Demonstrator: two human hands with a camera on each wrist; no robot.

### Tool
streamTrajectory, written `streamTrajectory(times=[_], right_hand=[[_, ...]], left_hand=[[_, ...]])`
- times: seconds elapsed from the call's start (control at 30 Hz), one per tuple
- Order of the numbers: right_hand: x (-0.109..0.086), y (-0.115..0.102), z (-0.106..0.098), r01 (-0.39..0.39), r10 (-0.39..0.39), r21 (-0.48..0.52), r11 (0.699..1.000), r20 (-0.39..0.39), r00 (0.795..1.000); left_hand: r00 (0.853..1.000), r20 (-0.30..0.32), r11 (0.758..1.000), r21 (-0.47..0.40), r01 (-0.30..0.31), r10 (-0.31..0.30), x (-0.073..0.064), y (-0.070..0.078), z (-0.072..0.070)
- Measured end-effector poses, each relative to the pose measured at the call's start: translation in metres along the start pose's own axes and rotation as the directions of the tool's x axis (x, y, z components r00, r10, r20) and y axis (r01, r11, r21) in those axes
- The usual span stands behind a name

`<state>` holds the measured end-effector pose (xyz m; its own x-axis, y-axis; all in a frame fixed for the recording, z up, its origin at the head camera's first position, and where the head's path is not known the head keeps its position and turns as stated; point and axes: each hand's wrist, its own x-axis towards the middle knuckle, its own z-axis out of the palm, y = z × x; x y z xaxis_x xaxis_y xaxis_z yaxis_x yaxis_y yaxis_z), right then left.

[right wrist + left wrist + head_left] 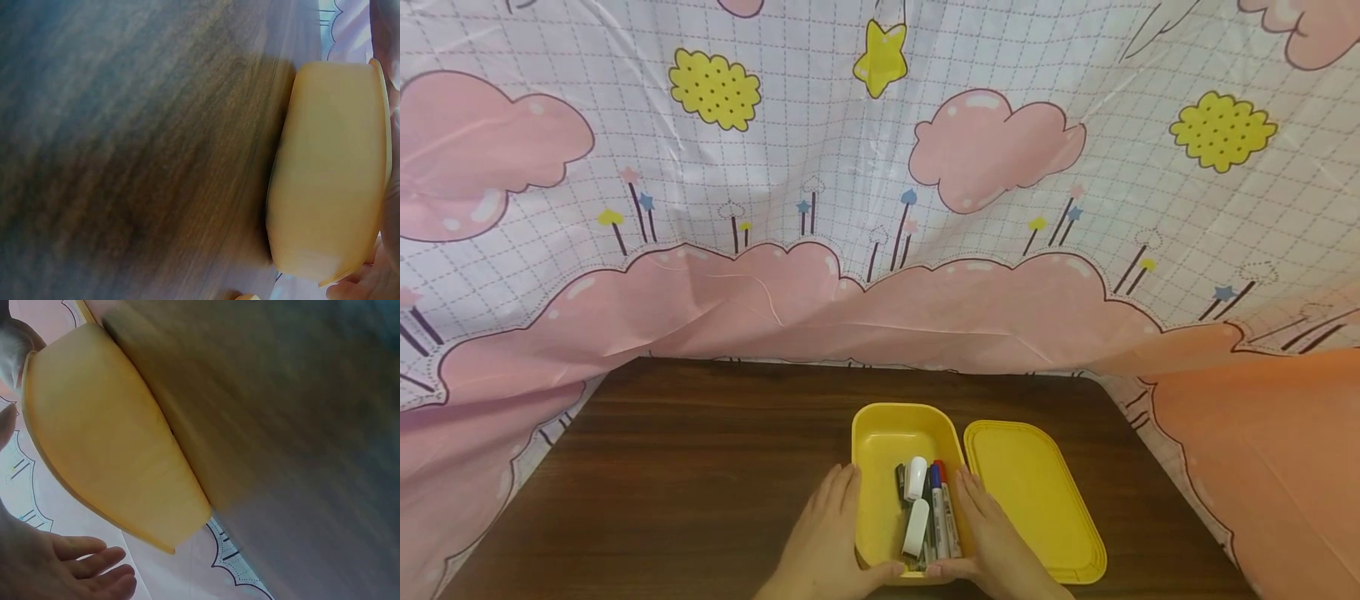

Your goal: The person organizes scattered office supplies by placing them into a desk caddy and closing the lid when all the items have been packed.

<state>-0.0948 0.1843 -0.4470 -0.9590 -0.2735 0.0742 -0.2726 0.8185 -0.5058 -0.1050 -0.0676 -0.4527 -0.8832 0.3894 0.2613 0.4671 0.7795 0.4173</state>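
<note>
A yellow plastic box (874, 500) stands without its lid on the dark table. Inside lie several markers (937, 508), one with a blue cap and one with a red cap, and two white-topped pieces (917, 527) whose kind is unclear. Along the box's left side is my left hand (823, 533), its fingers straight and pointing forward, its thumb at the near rim. My right hand (1000, 542) mirrors it on the right side, thumb also at the near rim. In the left wrist view the left fingers (94, 562) extend beside the box's wall (112, 437).
A flat yellow lid (1037, 500) lies on the table just right of the box. Dark wood tabletop (700, 467) stretches to the left. A patterned pink and white cloth (820, 308) hangs behind the table and along both sides.
</note>
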Motion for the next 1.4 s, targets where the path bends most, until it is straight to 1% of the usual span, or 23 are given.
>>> streamTrajectory(times=[0.13, 0.27, 0.4, 0.57, 0.73, 0.93, 1.03, 1.2, 1.3, 1.4], right_hand=[[0.0001, -0.0003, -0.0001, -0.002, 0.002, 0.003, 1.000, -0.002, 1.000], [0.0000, -0.0001, 0.0002, -0.006, 0.006, 0.004, 1.000, -0.002, 1.000], [-0.0003, 0.0000, 0.0011, -0.014, 0.014, 0.003, 1.000, -0.003, 1.000], [-0.0001, -0.0006, 0.0012, -0.031, 0.031, 0.008, 0.999, 0.001, 1.000], [0.0000, -0.0009, 0.0005, -0.026, 0.026, 0.002, 1.000, 0.006, 1.000], [0.0003, -0.0012, 0.0001, -0.032, 0.032, 0.048, 0.998, 0.016, 0.999], [0.0003, -0.0015, 0.0004, -0.039, 0.038, 0.050, 0.998, 0.014, 0.999], [-0.0001, -0.0040, -0.0003, -0.062, 0.062, 0.080, 0.995, 0.005, 0.998], [-0.0013, -0.0054, -0.0006, -0.081, 0.082, 0.106, 0.991, -0.009, 0.997], [-0.0018, -0.0065, -0.0015, -0.091, 0.096, 0.083, 0.992, -0.058, 0.994]], left_hand=[[1.000, 0.023, 1.000, -0.020, 0.005, -0.005, -0.0011, 0.0002, 0.0009], [0.997, 0.068, 0.998, -0.049, 0.042, -0.039, -0.0009, 0.0004, -0.0003], [0.991, 0.117, 0.994, -0.076, 0.081, -0.072, -0.0007, 0.0008, -0.0017], [0.985, 0.148, 0.990, -0.093, 0.105, -0.091, -0.0002, 0.0012, -0.0023], [0.985, 0.151, 0.991, -0.088, 0.102, -0.088, 0.0003, 0.0014, -0.0020], [0.984, 0.156, 0.991, -0.082, 0.101, -0.087, 0.0006, 0.0028, -0.0028], [0.984, 0.158, 0.992, -0.075, 0.099, -0.086, 0.0005, 0.0032, -0.0031], [0.984, 0.158, 0.993, -0.066, 0.098, -0.086, 0.0003, 0.0038, -0.0032], [0.984, 0.156, 0.994, -0.061, 0.096, -0.086, 0.0002, 0.0038, -0.0027], [0.985, 0.152, 0.994, -0.052, 0.095, -0.086, 0.0000, 0.0038, -0.0026]])
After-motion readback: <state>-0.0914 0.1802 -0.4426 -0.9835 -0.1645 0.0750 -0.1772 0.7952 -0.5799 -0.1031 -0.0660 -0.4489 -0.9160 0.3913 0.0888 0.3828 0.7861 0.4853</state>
